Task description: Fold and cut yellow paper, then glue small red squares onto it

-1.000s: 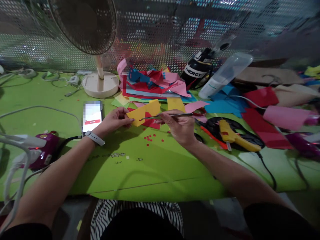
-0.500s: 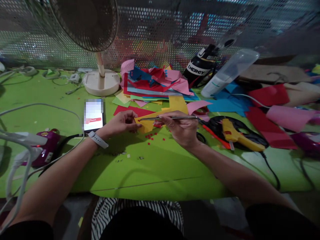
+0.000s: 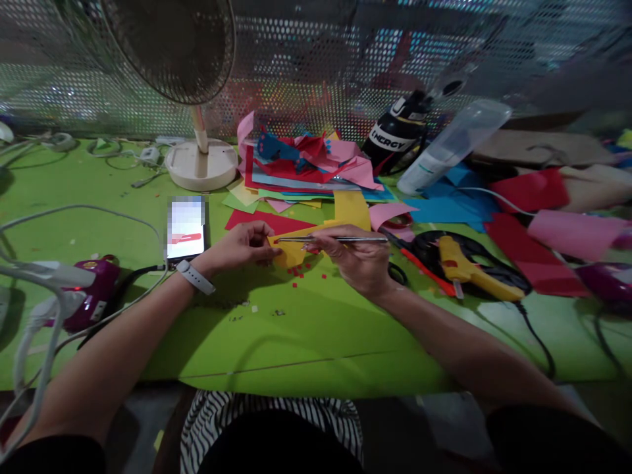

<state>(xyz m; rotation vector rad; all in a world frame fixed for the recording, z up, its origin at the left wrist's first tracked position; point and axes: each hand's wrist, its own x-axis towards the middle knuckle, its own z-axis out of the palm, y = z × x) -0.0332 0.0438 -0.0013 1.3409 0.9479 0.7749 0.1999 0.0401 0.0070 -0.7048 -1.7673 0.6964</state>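
Observation:
Between thumb and fingers, my left hand (image 3: 249, 245) pinches the left end of a piece of yellow paper (image 3: 290, 255). My right hand (image 3: 355, 258) is closed around metal tweezers (image 3: 345, 239), which lie nearly level across the yellow paper. Their tips reach the paper's left end, close to my left fingertips, where a small red spot shows. Several small red paper squares (image 3: 295, 285) lie on the green table just below the paper. A red paper sheet (image 3: 247, 220) rests behind my left hand. My right fingers hide part of the yellow paper.
A phone (image 3: 186, 227) lies left of my left hand. Behind are a fan (image 3: 201, 164) and a stack of coloured paper (image 3: 316, 168). A black bottle (image 3: 395, 135) leans beside a clear bottle (image 3: 451, 148). A yellow glue gun (image 3: 457, 266) and its cord lie to the right.
The yellow paper has been lowered and tilted flatter, moving slightly right with my left hand. The tweezers stay over its left end. In the last half second, little has moved.

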